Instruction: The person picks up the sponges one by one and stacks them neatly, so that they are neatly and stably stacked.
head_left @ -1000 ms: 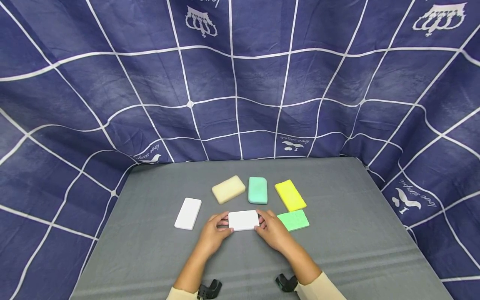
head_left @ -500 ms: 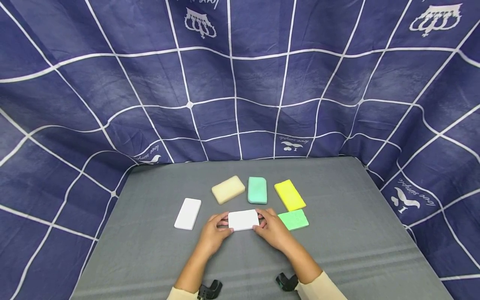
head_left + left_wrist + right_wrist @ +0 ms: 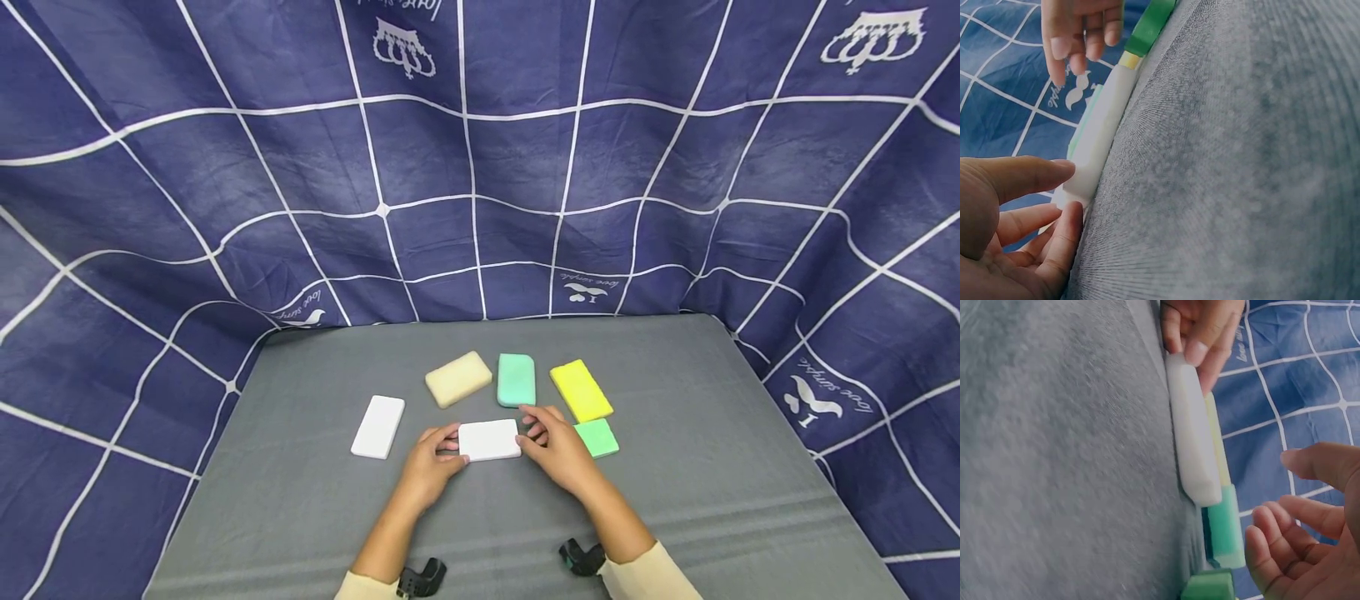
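Observation:
A white rectangular block (image 3: 489, 440) with rounded edges lies flat on the grey cloth in front of the person. At its left end the left hand (image 3: 431, 468) pinches it; in the left wrist view the thumb lies over the block (image 3: 1107, 119) and fingertips touch its end. Just off the right end is the right hand (image 3: 564, 454), its fingers loosely bent. In the right wrist view a gap separates this hand (image 3: 1329, 556) from the block (image 3: 1192, 425). Partly behind the right hand lies a green block (image 3: 598, 437).
Beyond the hands lie a cream block (image 3: 458, 379), a teal block (image 3: 516, 380) and a yellow block (image 3: 581, 392). A second white block (image 3: 378, 427) lies to the left. Dark blue cloth with white lines (image 3: 480, 233) hangs behind and beside the grey-covered table (image 3: 300, 517).
The right hand has let go of the white block's right end and shifted slightly right, covering more of the green block. The left hand and the white block have stayed in place.

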Tool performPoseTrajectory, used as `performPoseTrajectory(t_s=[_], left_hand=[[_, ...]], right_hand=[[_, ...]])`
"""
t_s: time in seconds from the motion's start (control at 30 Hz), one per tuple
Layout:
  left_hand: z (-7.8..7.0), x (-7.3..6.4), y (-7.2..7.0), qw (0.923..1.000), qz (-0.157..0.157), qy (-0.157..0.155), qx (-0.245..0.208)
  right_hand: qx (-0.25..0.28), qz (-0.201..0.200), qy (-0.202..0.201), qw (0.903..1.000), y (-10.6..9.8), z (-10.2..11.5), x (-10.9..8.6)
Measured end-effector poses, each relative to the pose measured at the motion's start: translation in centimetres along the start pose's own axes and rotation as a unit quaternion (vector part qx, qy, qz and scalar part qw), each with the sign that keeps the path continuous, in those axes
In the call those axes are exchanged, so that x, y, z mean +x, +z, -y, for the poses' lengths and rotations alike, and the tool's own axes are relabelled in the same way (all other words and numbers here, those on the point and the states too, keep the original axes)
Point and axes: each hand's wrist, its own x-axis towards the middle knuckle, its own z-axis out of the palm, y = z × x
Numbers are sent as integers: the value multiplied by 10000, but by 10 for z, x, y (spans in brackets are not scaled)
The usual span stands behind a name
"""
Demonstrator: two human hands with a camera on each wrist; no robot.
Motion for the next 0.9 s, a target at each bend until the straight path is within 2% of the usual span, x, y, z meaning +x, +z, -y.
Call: performPoseTrajectory(t_s=[0.2,0.5,0.57,0.9], left_hand=[[0,1,1,10000,-12,-24,-24],[3,1,0,9999,-2,112,39],[3,1,0,10000,-14,39,13],[2,1,-1,10000,0,-9,37]], right_hand=[[107,-201,-125,9997,-12,-1,0],[96,-296,226,9993,-26,-9,-3],[84,-308,329,9989,-30,-11,-4],[-26,-538,360,9979,-45,-28,-11]])
